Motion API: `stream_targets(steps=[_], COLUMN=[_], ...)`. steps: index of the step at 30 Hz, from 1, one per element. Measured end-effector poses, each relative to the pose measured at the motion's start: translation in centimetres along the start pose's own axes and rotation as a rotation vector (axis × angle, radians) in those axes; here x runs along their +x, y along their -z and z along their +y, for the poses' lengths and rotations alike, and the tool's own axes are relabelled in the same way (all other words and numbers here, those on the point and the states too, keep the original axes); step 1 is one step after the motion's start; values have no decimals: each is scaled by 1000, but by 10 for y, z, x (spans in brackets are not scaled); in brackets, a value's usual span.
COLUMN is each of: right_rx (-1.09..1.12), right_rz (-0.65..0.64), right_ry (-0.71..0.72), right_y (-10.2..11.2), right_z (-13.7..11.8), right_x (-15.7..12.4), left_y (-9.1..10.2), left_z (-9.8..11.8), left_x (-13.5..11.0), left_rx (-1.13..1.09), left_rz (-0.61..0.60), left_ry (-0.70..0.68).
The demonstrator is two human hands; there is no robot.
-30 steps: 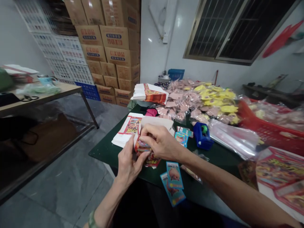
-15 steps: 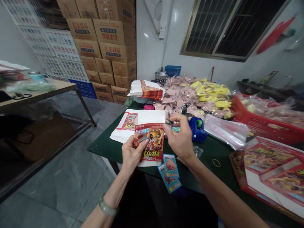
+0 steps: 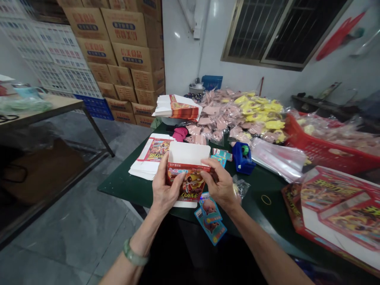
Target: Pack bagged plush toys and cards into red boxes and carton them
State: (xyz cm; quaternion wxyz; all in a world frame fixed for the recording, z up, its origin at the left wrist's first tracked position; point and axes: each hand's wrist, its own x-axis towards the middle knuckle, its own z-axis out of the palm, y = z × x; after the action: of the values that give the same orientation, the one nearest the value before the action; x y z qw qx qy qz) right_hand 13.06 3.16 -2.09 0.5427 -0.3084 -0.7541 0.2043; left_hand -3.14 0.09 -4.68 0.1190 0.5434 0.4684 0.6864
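We hold a small printed carton (image 3: 187, 174) above the near edge of the green tabletop (image 3: 124, 186), its white top flap standing open and turned up toward the far side. Our left hand (image 3: 164, 192) is clamped on the carton's left side, thumb laid across the printed front and fingers behind. Our right hand (image 3: 219, 186) is closed in a pinch on the upper right corner, thumb and forefinger meeting on the rim there.

We judge the carton to be thin card: very light, stiff only along its creases, and easy to dent or skew if we squeeze the flat panels. Its glossy print may be a little slippery, so the folded edges and corners look like the safest places to hold, with the flap left free.

Just below our right hand, 2 blue picture cards (image 3: 211, 219) lie overlapped at the tabletop's near edge. To the left, touching the tabletop, is a stack of flat carton blanks (image 3: 148, 160). A blue tape dispenser (image 3: 242, 158) sits just beyond to the right, beside clear bags (image 3: 279, 158). Farther off lies a heap of pink and yellow packets (image 3: 246, 114), and a red basket (image 3: 323, 154) stands at the far right
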Motion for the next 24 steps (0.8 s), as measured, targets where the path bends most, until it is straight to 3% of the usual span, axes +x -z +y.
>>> stream_targets(steps=[4,7,10,14,18,24], right_rx=[-36,-5,151,459,410,242], right_rz=[80,67,-19,-122,-215,-91], right_ry=[-23,-101,-181,-302,-256,-138], right_y=[4,6,8,12,15,14], right_z=[-8,-13,-19,-21,-20,-25], right_x=[-8,-10,-8,-5,0,-1], left_y=[-4,-5,-1,5,7,10], left_z=[10,18,26,31,29,28], left_x=[10,11,7,2,8,11], left_rx=[136,131,60,-208,-333,-260], left_rz=[39,132,181,113,18,54], left_ry=[-141,-165,-34,164,193,26])
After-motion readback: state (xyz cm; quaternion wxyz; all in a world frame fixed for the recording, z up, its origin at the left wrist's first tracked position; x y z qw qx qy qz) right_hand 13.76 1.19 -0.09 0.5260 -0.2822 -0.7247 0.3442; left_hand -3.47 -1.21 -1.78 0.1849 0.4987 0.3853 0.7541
